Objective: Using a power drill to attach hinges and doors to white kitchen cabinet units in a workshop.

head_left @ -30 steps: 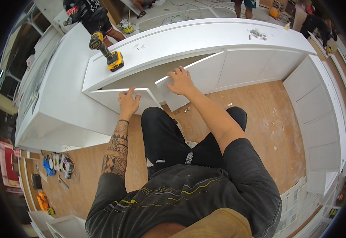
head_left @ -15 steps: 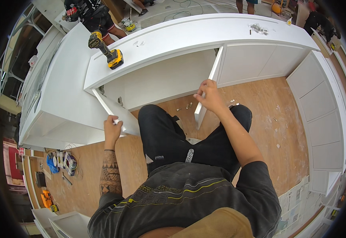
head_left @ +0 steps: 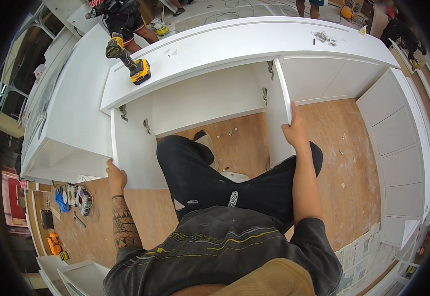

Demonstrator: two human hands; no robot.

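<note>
Two white cabinet doors stand swung out in front of me, one on each side of my knees. My left hand [head_left: 117, 178] grips the outer edge of the left cabinet door [head_left: 137, 155], low down. On the other side, my right hand [head_left: 295, 129] holds the edge of the right cabinet door [head_left: 279, 116], thumb on its inner face and fingers partly hidden behind it. Metal hinges [head_left: 147, 126] show on the left door's inner face, and another hinge [head_left: 264, 95] on the right door's. Between the doors the white cabinet [head_left: 205, 101] stands open, its back panel visible.
A yellow-black cordless drill [head_left: 140, 71] stands on the white cabinet top [head_left: 200, 47], with a pile of small hardware [head_left: 325, 37] farther right. Small metal pieces [head_left: 233, 131] lie on the wood floor. White cabinets [head_left: 401, 148] flank the right. Another person [head_left: 121, 19] is beyond the cabinet.
Both doors have swung wider apart, the left one leftward and the right one rightward, with my hands on them. More of the cabinet's inside and the hinges now show.
</note>
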